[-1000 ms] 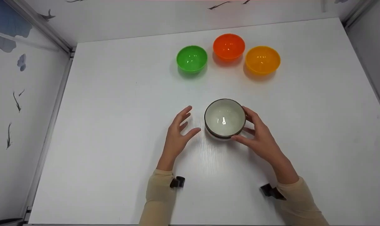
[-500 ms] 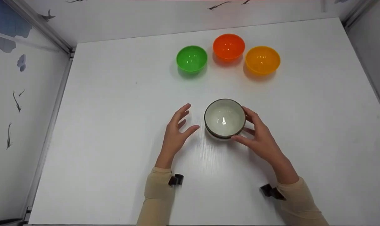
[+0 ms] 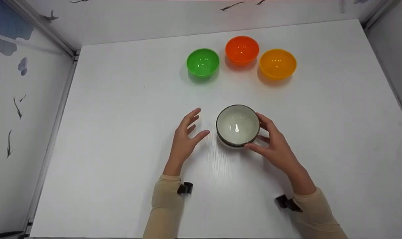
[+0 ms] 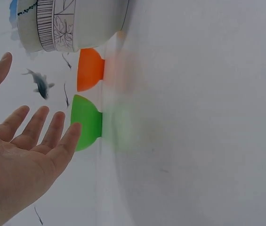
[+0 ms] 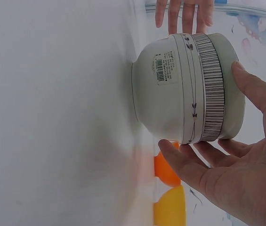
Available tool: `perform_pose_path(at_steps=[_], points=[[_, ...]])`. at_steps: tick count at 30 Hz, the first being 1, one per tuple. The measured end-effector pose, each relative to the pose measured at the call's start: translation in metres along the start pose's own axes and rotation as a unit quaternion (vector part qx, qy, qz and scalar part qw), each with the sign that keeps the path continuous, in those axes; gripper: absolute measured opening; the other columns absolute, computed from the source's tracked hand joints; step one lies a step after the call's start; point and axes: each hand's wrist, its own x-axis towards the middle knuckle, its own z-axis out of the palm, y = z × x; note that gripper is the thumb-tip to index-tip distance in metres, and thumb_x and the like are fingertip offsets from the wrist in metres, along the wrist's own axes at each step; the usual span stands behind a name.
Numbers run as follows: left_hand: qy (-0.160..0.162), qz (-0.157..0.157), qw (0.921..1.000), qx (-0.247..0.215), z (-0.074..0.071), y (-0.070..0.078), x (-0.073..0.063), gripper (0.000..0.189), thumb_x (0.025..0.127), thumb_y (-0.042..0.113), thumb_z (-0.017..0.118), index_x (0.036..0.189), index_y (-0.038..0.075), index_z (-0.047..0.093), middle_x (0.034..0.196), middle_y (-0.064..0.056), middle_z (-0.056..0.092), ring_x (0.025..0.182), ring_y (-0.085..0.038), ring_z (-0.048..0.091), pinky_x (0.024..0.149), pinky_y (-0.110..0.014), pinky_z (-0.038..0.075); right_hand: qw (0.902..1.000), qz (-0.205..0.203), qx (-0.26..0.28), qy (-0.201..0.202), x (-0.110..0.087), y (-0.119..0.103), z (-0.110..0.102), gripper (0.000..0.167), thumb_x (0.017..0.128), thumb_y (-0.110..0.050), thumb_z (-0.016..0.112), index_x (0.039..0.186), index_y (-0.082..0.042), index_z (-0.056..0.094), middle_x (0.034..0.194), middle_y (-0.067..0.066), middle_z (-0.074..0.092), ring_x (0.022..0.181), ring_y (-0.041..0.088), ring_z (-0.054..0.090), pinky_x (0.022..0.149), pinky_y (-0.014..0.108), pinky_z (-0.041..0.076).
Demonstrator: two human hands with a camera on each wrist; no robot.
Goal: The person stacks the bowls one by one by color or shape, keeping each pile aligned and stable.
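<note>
A pale bowl [image 3: 238, 125] with a dark rim stands upright on the table, and its glossy inside faces up. In the right wrist view its patterned wall [image 5: 163, 101] carries striped and leafy bands and a barcode label; a plain section sits above the bands, possibly a second bowl nested inside. My right hand [image 3: 274, 146] holds it from the right, thumb near the rim and fingers along the far side. Left of the bowl, apart from it, my left hand [image 3: 183, 141] hovers with spread fingers [image 4: 52, 134] and holds nothing.
Toward the back of the white table [image 3: 121, 116] stand three small bowls: green [image 3: 203, 63], orange [image 3: 242, 49] and yellow [image 3: 278, 64]. White panels with painted fish and plants, such as the left wall [image 3: 32, 109], border the table.
My left hand has drifted slightly leftward and away from me, farther from the pale bowl. My right hand and all the bowls stay where they were.
</note>
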Motion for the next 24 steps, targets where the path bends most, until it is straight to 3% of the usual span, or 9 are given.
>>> perform_pose_path(at_steps=[24], points=[[0.005, 0.001, 1.0, -0.004, -0.0064, -0.0001, 0.0075, 0.069, 0.088, 0.026, 0.077, 0.149, 0.016, 0.045, 0.154, -0.003, 0.047, 0.14, -0.024, 0.048, 0.116, -0.047, 0.042, 1.0, 0.001, -0.006, 0.001, -0.0026, -0.0059, 0.0006, 0.095, 0.08, -0.019, 0.085, 0.156, -0.016, 0.028, 0.159, 0.006, 0.037, 0.142, 0.03, 0.042, 0.108, 0.057, 0.047]])
